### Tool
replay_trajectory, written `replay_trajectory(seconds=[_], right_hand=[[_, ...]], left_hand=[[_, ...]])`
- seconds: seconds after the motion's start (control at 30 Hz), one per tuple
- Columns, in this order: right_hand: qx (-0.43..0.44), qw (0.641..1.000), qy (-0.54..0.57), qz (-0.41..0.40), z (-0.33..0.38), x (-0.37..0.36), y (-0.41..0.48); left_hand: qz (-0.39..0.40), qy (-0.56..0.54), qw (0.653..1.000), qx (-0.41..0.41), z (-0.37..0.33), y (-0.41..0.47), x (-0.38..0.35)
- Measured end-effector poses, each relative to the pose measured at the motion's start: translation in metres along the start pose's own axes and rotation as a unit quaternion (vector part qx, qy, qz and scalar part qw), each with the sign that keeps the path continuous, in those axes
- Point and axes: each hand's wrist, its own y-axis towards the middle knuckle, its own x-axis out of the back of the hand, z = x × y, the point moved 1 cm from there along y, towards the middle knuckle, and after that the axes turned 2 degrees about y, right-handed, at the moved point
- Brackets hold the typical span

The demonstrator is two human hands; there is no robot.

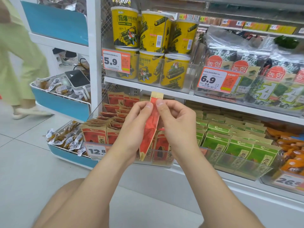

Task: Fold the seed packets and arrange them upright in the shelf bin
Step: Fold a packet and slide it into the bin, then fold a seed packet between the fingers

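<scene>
A red and tan seed packet [150, 127] is held upright and edge-on in front of the shelf, its tan top strip sticking up above my fingers. My left hand [134, 127] pinches its left side near the top with thumb and fingers. My right hand [176, 124] pinches the right side at the same height. Behind my hands is the clear shelf bin [162, 162], where more red seed packets [95, 134] stand upright in rows. Part of the bin is hidden by my hands.
A clear bin of green packets [236, 145] sits right of the red ones, orange packs [291, 150] further right. Yellow tubs [153, 30] and seaweed bags [246, 63] fill the shelf above. Blue-fronted wire baskets [62, 106] of wrapped snacks stand left. A person in light green walks at far left.
</scene>
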Motion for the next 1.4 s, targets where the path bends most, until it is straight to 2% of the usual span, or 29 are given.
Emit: replay_trajectory(seconds=[0.17, 0.27, 0.33, 0.4, 0.53, 0.83, 1.13, 1.27, 1.4], right_hand=[[0.000, 0.989, -0.108, 0.099, 0.004, 0.003, 0.002], [-0.072, 0.969, -0.143, 0.190, 0.002, 0.008, 0.004], [-0.117, 0.957, -0.113, 0.239, 0.000, 0.011, 0.004], [-0.137, 0.964, -0.058, 0.221, -0.002, 0.011, 0.004], [-0.104, 0.989, -0.039, 0.103, 0.001, 0.014, 0.008], [-0.076, 0.991, -0.071, 0.080, 0.001, 0.013, 0.004], [-0.072, 0.990, -0.099, 0.075, 0.002, 0.014, 0.004], [-0.059, 0.980, -0.167, 0.089, 0.001, 0.015, 0.005], [-0.057, 0.958, -0.245, 0.140, -0.001, 0.017, 0.005]], left_hand=[[-0.048, -0.068, 0.997, -0.001, -0.005, 0.006, 0.002], [-0.094, -0.099, 0.991, -0.002, -0.009, 0.010, 0.006], [-0.105, -0.110, 0.988, 0.000, -0.010, 0.011, 0.009], [-0.079, -0.090, 0.993, 0.002, -0.012, 0.009, 0.010], [0.001, -0.031, 0.999, -0.017, -0.011, 0.003, 0.012], [0.086, 0.046, 0.995, -0.024, -0.014, 0.001, 0.024], [0.085, 0.041, 0.996, -0.004, -0.014, 0.003, 0.028], [0.027, -0.019, 0.999, 0.013, -0.018, 0.000, 0.022], [-0.017, 0.024, 1.000, 0.003, -0.011, 0.000, 0.022]])
